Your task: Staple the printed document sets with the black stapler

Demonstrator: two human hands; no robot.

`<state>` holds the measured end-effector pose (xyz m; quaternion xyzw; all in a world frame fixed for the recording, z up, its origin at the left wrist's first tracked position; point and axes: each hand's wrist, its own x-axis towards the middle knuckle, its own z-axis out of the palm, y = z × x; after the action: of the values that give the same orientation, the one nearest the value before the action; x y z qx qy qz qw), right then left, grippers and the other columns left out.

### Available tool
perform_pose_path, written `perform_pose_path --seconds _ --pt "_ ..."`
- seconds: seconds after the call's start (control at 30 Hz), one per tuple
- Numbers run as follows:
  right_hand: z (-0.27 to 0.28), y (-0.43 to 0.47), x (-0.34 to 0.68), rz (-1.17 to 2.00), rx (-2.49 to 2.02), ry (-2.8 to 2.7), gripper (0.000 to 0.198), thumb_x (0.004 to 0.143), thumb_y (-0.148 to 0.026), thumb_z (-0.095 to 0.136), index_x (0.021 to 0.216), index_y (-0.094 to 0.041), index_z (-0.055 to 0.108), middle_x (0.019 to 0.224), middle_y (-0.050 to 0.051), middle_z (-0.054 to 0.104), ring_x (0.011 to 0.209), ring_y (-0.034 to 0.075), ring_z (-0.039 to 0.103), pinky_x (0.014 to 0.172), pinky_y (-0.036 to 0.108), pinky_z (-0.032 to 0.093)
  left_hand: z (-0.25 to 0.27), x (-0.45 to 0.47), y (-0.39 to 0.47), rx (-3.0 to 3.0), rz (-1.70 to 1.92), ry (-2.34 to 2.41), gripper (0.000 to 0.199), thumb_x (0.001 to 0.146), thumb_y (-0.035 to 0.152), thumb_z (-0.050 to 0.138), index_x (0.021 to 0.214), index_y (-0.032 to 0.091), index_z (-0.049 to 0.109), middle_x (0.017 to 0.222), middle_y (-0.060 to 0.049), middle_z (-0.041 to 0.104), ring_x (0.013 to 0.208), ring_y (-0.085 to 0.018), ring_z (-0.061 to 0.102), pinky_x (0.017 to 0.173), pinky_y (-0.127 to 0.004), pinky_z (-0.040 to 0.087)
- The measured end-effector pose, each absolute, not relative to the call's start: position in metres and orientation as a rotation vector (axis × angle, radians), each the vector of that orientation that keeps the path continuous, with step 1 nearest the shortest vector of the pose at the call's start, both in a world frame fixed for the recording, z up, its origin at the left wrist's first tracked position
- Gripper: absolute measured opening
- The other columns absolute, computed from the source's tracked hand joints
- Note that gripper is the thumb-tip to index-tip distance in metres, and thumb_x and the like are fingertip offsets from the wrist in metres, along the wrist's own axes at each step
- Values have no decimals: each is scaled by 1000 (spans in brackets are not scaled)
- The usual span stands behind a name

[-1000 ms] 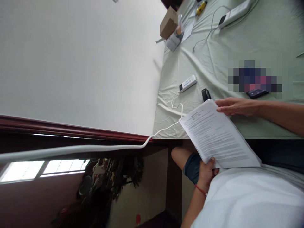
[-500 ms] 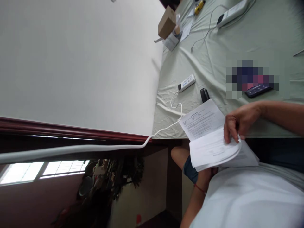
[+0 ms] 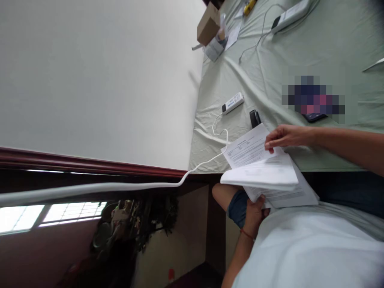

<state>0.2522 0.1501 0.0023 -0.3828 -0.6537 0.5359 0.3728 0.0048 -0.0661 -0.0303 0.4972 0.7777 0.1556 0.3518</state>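
Observation:
A stack of printed papers (image 3: 270,172) lies partly on the table edge and partly over my lap, with several sheets bent up in a fold. From below, my left hand (image 3: 256,212), a red band round its wrist, grips the lower edge of the stack, thumb on top. Over the upper sheet my right hand (image 3: 280,138) is closed, fingers curled together with the tips at the paper. Whether a sheet edge is pinched in it cannot be made out. Just beyond the top sheet sits a black stapler-like object (image 3: 255,119).
A white power strip (image 3: 233,103) trails a white cable (image 3: 207,163) across the table edge and papers. Farther off are another power strip (image 3: 291,16), a cardboard box (image 3: 208,24) and a yellow tool (image 3: 249,7). A dark phone-like object (image 3: 315,117) lies by a blurred-out patch.
My right hand has moved up and left from the near part of the papers to the upper sheet. The bent sheets have shifted upward, uncovering my left thumb on the lower pages.

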Motion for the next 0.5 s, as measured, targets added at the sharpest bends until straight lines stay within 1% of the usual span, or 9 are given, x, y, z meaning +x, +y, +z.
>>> perform_pose_path --seconds 0.03,0.07,0.13,0.17,0.23,0.33,0.4,0.5 --pt "1 152 249 1331 -1008 -1661 58 76 -74 77 93 -19 79 86 9 75 84 24 69 80 38 53 -33 3 -67 1008 587 1917 39 88 49 74 91 10 74 53 1 58 38 -11 44 39 -23 35" --pt "-1 154 247 1289 -1040 -1647 58 78 -74 75 95 -19 78 88 9 75 85 24 69 81 38 52 -36 2 -67 768 729 1818 47 78 56 83 88 11 72 53 1 57 38 -9 41 38 -23 32" --pt "-6 158 246 1194 -1123 -1605 56 81 -73 71 97 -19 78 93 9 76 85 24 69 82 38 52 -41 -1 -68 540 857 1704 62 55 64 95 80 13 69 52 1 55 39 -7 40 39 -22 29" --pt "-8 161 247 1145 -1172 -1584 54 82 -71 70 97 -19 77 95 10 76 85 25 69 81 38 52 -43 -2 -68 528 863 1688 67 49 67 96 78 14 68 51 2 55 39 -7 39 39 -22 28" --pt "-12 165 251 1056 -1267 -1568 47 85 -64 68 99 -20 76 99 11 77 85 26 68 81 39 51 -46 -4 -68 548 845 1672 71 45 72 94 77 14 67 50 2 54 39 -6 38 40 -23 25" --pt "-14 167 254 984 -1359 -1616 33 88 -50 66 103 -22 75 104 12 77 84 27 69 80 40 49 -46 -6 -68 558 826 1651 73 46 76 92 76 15 66 50 3 53 39 -5 36 40 -23 22" --pt "-14 166 253 986 -1383 -1656 26 88 -44 66 100 -23 75 101 11 77 82 27 69 79 40 48 -44 -5 -68 540 828 1647 73 44 75 93 76 15 66 51 3 54 39 -5 36 40 -23 21" --pt "-13 165 251 1021 -1356 -1679 19 82 -39 69 90 -22 74 89 8 75 78 25 67 74 37 46 -40 -4 -67 507 833 1656 76 38 74 95 75 15 66 52 3 55 41 -6 40 41 -23 25"
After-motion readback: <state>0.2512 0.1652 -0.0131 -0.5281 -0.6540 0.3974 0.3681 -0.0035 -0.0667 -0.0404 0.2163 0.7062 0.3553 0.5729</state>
